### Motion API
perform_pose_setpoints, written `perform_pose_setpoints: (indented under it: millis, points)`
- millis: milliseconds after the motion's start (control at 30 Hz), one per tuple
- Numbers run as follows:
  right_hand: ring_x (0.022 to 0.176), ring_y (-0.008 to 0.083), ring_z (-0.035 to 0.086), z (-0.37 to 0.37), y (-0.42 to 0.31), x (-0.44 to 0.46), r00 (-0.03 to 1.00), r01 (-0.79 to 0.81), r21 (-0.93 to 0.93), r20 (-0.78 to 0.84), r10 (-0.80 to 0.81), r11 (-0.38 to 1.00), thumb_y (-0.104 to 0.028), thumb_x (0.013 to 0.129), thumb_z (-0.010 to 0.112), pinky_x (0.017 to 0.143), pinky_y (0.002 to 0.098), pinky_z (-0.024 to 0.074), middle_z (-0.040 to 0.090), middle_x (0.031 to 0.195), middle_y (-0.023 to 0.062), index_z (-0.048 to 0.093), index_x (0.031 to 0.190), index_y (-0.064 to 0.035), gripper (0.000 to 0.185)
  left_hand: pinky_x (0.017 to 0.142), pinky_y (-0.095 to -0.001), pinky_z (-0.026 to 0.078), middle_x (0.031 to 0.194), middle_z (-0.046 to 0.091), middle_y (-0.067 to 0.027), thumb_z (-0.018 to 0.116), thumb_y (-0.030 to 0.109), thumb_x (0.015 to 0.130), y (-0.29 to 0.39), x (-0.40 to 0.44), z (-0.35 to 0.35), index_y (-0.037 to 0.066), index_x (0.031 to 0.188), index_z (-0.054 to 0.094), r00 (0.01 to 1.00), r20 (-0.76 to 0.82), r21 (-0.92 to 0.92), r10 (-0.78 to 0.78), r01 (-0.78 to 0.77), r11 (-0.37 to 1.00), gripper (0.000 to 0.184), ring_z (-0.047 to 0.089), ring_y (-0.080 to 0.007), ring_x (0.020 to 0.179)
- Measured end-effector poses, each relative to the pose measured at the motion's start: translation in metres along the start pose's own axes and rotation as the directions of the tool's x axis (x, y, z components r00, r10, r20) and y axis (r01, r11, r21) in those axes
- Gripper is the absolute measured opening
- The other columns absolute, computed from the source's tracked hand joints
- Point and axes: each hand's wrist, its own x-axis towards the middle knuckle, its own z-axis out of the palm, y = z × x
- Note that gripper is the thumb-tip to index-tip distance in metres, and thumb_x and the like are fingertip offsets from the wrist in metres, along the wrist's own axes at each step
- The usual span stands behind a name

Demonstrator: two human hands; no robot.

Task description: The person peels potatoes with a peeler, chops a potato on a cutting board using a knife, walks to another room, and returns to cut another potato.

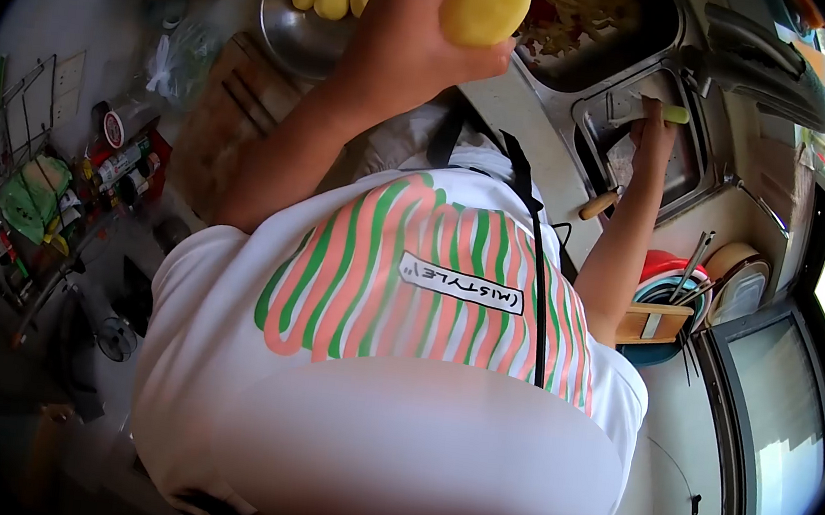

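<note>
A peeled yellow potato (485, 6) is held up at the top of the view, with my left hand (406, 31) wrapped around it. Over the small sink basin (688, 171) at the right, my right hand (654, 127) is closed around a tool with a light green handle (677, 114). That tool's working end is too unclear to make out. Below my right hand, a wooden handle (599, 205) sticks out over the basin's near edge. Several peeled potatoes (332, 0) sit in a round metal bowl (280, 32) behind my left forearm.
Peelings (584, 14) lie in the larger sink basin (657, 37). A wooden cutting board (209, 136) leans left of my arm, near a rack of bottles (125, 167). A faucet (761, 53) overhangs the sink's right side. Stacked basins (673, 270) stand at the right.
</note>
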Motion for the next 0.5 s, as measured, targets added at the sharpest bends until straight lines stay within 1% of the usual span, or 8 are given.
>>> perform_pose_setpoints:
  millis: [67,100,200,267,300,367,400,500]
  points:
    - [0.071,0.0173,0.056,0.021,-0.042,-0.058,0.996,0.053,0.520,0.039,-0.086,0.853,-0.017,0.089,0.053,0.064,0.0294,0.0469,0.061,0.087,0.0088,0.065,0.101,0.0035,0.027,0.078,-0.0331,0.049,0.091,0.062,-0.0110,0.079,0.011,0.071,-0.006,0.010,0.010,0.001,0.110,0.056,0.989,0.082,-0.083,-0.122,0.129,0.988,0.047,0.061,-0.0196,0.085]
    - [0.079,0.0203,0.062,0.024,-0.045,-0.063,0.953,0.158,0.572,0.127,-0.277,0.805,-0.015,0.091,0.048,0.073,0.0325,0.0503,0.063,0.094,0.0112,0.063,0.108,0.0055,0.031,0.078,-0.0334,0.049,0.091,0.063,-0.0116,0.078,0.011,0.070,-0.006,0.015,0.015,0.001,0.109,0.057,0.975,0.131,-0.118,-0.177,0.193,0.974,0.046,0.061,-0.0194,0.084]
    - [0.098,0.0314,0.065,0.026,-0.037,-0.042,0.955,0.222,0.575,0.036,-0.296,0.788,-0.016,0.093,0.048,0.086,0.0389,0.0513,0.062,0.107,0.0180,0.048,0.131,0.0039,0.044,0.078,-0.0341,0.049,0.090,0.061,-0.0119,0.082,0.017,0.072,-0.029,0.027,0.045,-0.002,0.109,0.054,0.982,0.104,-0.041,-0.160,0.165,0.985,0.050,0.059,-0.0196,0.083]
    - [0.094,0.0355,0.066,0.021,-0.009,0.019,0.993,0.111,0.711,-0.107,-0.049,0.695,-0.028,0.098,0.050,0.082,0.0443,0.0533,0.062,0.108,0.0216,0.031,0.142,-0.0037,0.054,0.076,-0.0345,0.049,0.092,0.060,-0.0116,0.085,0.028,0.074,-0.048,0.046,0.065,-0.003,0.108,0.052,0.973,0.175,-0.035,-0.152,0.161,0.986,0.056,0.058,-0.0191,0.083]
    - [0.091,0.0362,0.066,0.014,0.000,0.047,0.991,0.049,0.744,-0.121,0.062,0.667,-0.033,0.099,0.050,0.078,0.0459,0.0543,0.062,0.108,0.0231,0.027,0.144,-0.0058,0.057,0.070,-0.0326,0.050,0.079,0.057,-0.0086,0.082,0.036,0.079,-0.060,0.054,0.079,0.000,0.098,0.055,0.974,0.182,-0.135,-0.134,0.160,0.978,0.048,0.058,-0.0166,0.075]
    - [0.104,0.0413,0.063,0.036,-0.051,0.033,0.978,0.136,0.724,-0.209,0.028,0.676,-0.030,0.099,0.052,0.089,0.0519,0.0541,0.059,0.117,0.0261,0.041,0.136,0.0015,0.049,0.061,-0.0306,0.049,0.064,0.052,-0.0047,0.072,0.047,0.086,-0.066,0.078,0.098,0.002,0.083,0.058,0.870,0.386,-0.245,-0.308,0.418,0.875,0.047,0.056,-0.0150,0.062]
    - [0.095,0.0396,0.067,0.030,-0.035,0.063,0.950,0.312,0.593,-0.195,-0.244,0.742,-0.021,0.096,0.058,0.080,0.0485,0.0589,0.063,0.108,0.0251,0.046,0.129,0.0035,0.043,0.053,-0.0306,0.047,0.057,0.051,-0.0038,0.054,0.061,0.092,-0.097,0.087,0.119,0.003,0.074,0.059,0.918,0.326,-0.218,-0.224,0.304,0.927,0.060,0.055,-0.0149,0.054]
    - [0.067,0.0290,0.067,0.032,-0.044,0.085,0.913,0.312,0.480,-0.389,-0.120,0.820,-0.006,0.091,0.063,0.057,0.0397,0.0560,0.066,0.091,0.0212,0.049,0.123,0.0073,0.037,0.052,-0.0319,0.048,0.061,0.058,-0.0056,0.037,0.071,0.093,-0.099,0.110,0.142,0.003,0.075,0.061,0.704,0.471,-0.331,-0.532,0.700,0.633,0.074,0.059,-0.0167,0.055]
